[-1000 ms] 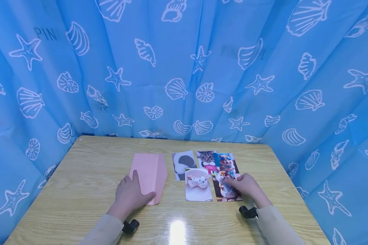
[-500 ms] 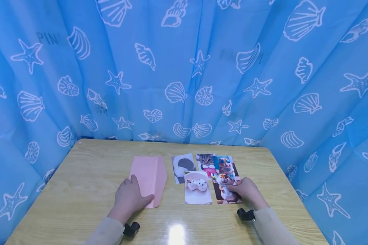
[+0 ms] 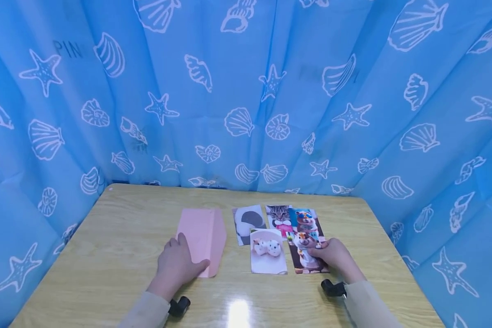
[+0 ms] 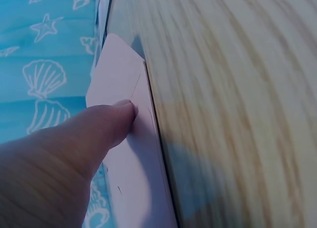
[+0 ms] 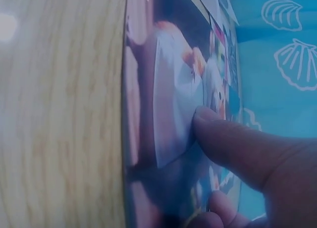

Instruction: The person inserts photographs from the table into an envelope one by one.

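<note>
My left hand (image 3: 176,264) rests on the lower left of a pink envelope (image 3: 197,223) in the head view, fingers along its left side. Its thumb (image 4: 106,121) presses near the flap's crease in the left wrist view. The pointed flap lies unfolded to the right. At the right, my right hand (image 3: 336,255) touches a photo card of a hamster in white (image 3: 305,259). Its thumb (image 5: 218,134) lies on the card's face, with other fingertips loosely bent beside it. That card lies on the table, partly overlapping a card of a hamster in sunglasses (image 3: 305,218).
Left of the hamster cards lie a card with two white animal figures (image 3: 268,262), a tabby cat card (image 3: 278,213) and a grey-and-white card (image 3: 242,228), some overlapping. A blue shell-patterned curtain (image 3: 246,91) hangs behind the wooden table (image 3: 127,228).
My right thumb has slid slightly toward the front of the hamster card. The left index finger has drawn back a little on the envelope. Envelope and cards keep their places; the head view shifts slightly.
</note>
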Available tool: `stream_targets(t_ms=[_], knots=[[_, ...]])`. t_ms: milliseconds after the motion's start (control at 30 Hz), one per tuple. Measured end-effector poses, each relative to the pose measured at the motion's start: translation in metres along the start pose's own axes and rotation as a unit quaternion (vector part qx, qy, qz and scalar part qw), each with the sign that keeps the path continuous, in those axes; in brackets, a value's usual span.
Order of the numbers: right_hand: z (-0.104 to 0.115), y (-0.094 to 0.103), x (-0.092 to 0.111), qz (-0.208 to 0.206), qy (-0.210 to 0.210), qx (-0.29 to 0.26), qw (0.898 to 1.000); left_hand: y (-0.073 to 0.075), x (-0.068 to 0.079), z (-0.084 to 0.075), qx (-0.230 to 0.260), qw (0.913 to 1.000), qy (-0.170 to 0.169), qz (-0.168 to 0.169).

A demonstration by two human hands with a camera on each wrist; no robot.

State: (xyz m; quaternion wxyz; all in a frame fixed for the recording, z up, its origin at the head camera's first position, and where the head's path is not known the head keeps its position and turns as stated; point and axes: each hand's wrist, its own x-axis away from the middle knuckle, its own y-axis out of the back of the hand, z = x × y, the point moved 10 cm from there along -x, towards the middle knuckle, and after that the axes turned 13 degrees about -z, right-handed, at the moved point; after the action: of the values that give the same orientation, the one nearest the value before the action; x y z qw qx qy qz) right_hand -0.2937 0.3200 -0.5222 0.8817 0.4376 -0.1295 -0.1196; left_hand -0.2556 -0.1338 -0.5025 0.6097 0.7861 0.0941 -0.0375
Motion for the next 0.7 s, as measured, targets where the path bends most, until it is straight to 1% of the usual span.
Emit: stream_targets(t_ms=[67,200,333,433,533,600,700], knots=[[0.001,0.001,0.000,-0.002,0.006,-0.002,1.000,0.001,0.000,0.000,0.003,1.0000,-0.002,-0.007],[0.000,0.001,0.001,0.000,-0.001,-0.009,1.000,0.002,0.001,0.000,0.007,0.9998,-0.005,-0.015],[-0.002,-0.001,0.001,0.001,-0.006,-0.011,1.000,0.003,-0.001,0.002,0.020,0.9997,-0.005,-0.013],[-0.004,-0.002,0.001,0.004,-0.008,-0.004,1.000,0.004,-0.001,0.004,0.045,0.9990,0.000,-0.003],[-0.005,-0.002,0.001,0.006,-0.009,0.000,1.000,0.004,-0.003,0.006,0.065,0.9978,0.012,0.005],[-0.004,-0.001,0.001,0.004,-0.003,0.003,1.000,0.003,-0.004,0.007,0.071,0.9972,0.023,0.005],[-0.001,-0.001,-0.001,0.001,0.004,0.004,1.000,0.001,-0.006,0.011,0.062,0.9971,0.044,0.000]])
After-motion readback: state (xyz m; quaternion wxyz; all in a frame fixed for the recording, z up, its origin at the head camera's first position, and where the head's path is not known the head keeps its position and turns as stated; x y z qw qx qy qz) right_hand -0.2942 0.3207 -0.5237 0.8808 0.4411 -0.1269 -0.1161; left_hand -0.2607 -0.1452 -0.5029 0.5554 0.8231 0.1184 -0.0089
